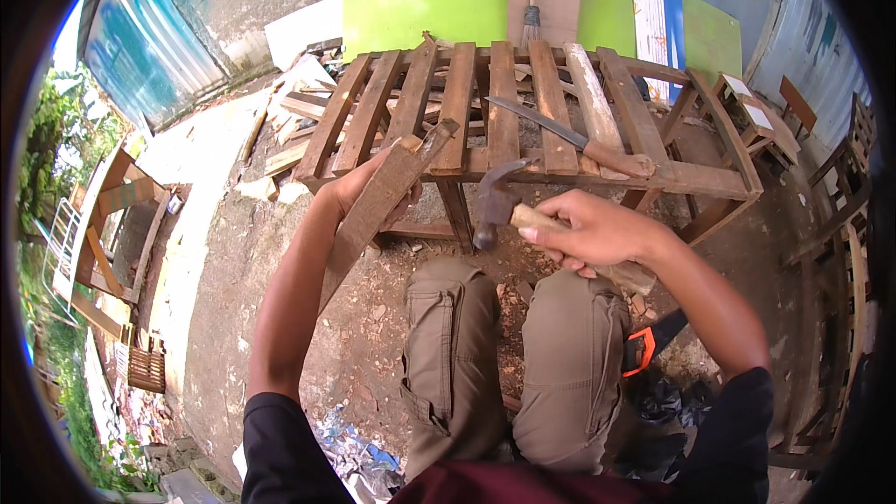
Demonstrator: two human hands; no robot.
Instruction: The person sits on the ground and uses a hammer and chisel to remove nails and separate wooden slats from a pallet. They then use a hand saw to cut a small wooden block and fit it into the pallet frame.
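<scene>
Wooden bar: the rough brown wooden bar with a stepped end (pixel 378 201) is slanting in front of the body at ten o'clock from the knees, its stepped end pointing to one o'clock; whether it is touching the bench, one cannot tell.
Left hand: the left hand (pixel 353 185) is grasping the bar near its upper part, fingers wrapping behind it.
Right hand: the right hand (pixel 597 229) is clenching the claw hammer with rusty steel head and pale wooden handle (pixel 490 210), at three o'clock from the bar and apart from it, the claw pointing to two o'clock.
Risk to fingers: a glancing blow could be catching the left fingers, since no support is showing beneath the bar.
Risk from blade: the long grey knife with wooden handle (pixel 551 125) is lying loose across slats; jolting could be sending it off the near edge toward the knees.
Bench: the brown slatted wooden bench (pixel 502 142) is standing at twelve o'clock, gaps separating its slats.
Floor: wood chips are littering the grey floor (pixel 224 289).
Yard: a lime-green panel (pixel 429 2) is leaning at twelve, a blue-and-white corrugated metal door (pixel 154 37) is standing at ten, and dark wooden furniture frames (pixel 854 215) are crowding three o'clock.
</scene>
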